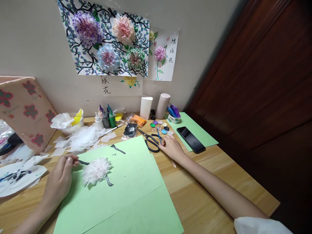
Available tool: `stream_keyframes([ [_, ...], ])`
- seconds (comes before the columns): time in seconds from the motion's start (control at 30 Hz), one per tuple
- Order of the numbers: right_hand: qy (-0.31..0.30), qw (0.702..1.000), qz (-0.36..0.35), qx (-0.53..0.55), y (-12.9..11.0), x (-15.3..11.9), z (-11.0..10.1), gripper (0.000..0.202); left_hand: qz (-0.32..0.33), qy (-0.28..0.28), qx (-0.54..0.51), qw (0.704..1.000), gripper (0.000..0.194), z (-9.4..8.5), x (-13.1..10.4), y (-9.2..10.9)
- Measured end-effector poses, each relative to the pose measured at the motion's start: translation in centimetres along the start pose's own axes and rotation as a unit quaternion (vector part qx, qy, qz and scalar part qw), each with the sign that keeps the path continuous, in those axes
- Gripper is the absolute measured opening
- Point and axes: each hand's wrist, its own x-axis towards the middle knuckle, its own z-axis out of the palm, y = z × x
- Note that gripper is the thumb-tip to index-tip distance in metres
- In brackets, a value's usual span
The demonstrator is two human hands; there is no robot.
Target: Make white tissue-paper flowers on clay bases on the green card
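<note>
On the near part of the bench (204, 195), green paper (126, 201) is spread, and on it a fluffy white flower (97, 170) is laid, left of the sheet's middle. By the closed fingers of the left hand (59, 175), the outer end of a dark strip (84, 162) is pinched; its other end is met by the flower's edge. A second dark piece (109, 180) is seen at the flower's lower right, and a forked one (118, 149) above it. To the right of the paper, a thin blue stick (159, 135) is gripped in the bent fingers of the right hand (173, 149), just beside the black-handled scissors (150, 139). Farther back, a phone (190, 139), small paint blobs (164, 131) and paint bottles (105, 119) are placed, and on the wall flower pictures (109, 39) are hung.
</note>
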Motion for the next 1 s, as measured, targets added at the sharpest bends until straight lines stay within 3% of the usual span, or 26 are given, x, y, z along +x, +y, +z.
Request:
stream_keyframes([
  [0.2, -0.006, 0.999, 0.039, -0.030, 0.2, 0.3, -0.4, 0.018, 0.004, 0.002, 0.003, 1.000, 0.036, -0.1, 0.0, -0.1],
  [0.6, 0.005, 0.999, 0.027, -0.026, 3.4, -0.3, -0.8, 0.016, -0.007, 0.003, 0.008, 1.000, 0.036, -0.1, -0.1, 0.2],
  [1.0, 0.012, 0.999, 0.025, -0.019, 3.0, 0.5, -0.7, 0.019, -0.001, 0.004, 0.009, 1.000, 0.037, 0.0, 0.1, -0.1],
])
